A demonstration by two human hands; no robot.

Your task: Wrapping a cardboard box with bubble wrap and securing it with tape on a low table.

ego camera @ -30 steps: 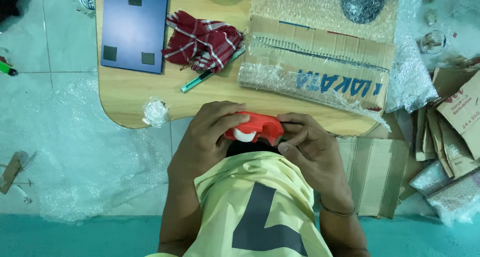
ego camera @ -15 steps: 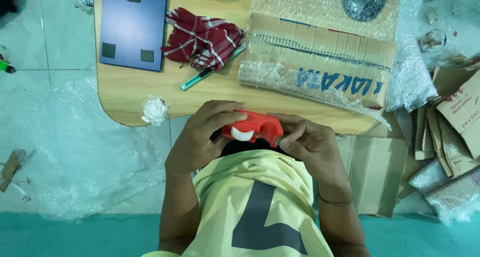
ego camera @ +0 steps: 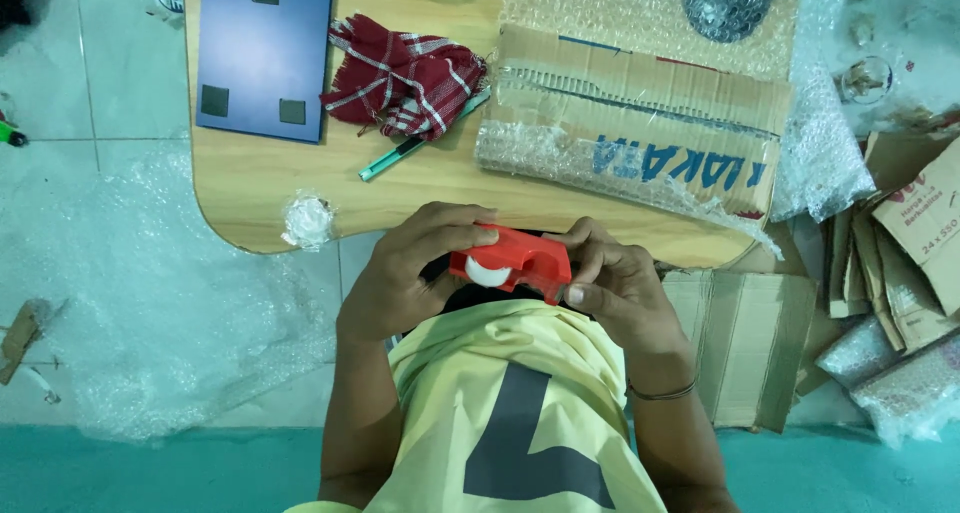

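Little has moved: both hands, left hand point(ego camera: 405, 278) and right hand point(ego camera: 615, 293), still grip the red tape dispenser point(ego camera: 512, 261) just off the table's point(ego camera: 250, 198) near edge, apparently readying tape.

A flat brown cardboard package wrapped in clear bubble wrap point(ego camera: 640, 143), blue lettering printed on it, is seen upper centre-right. Flattened brown cardboard boxes with red print point(ego camera: 915, 233) are stacked at the right edge. Another flattened plain carton point(ego camera: 750, 348) lies lower right.

Glossy red plastic tape dispenser point(ego camera: 512, 263), matt wooden table point(ego camera: 250, 188) (smooth), corrugated cardboard point(ego camera: 640, 123).
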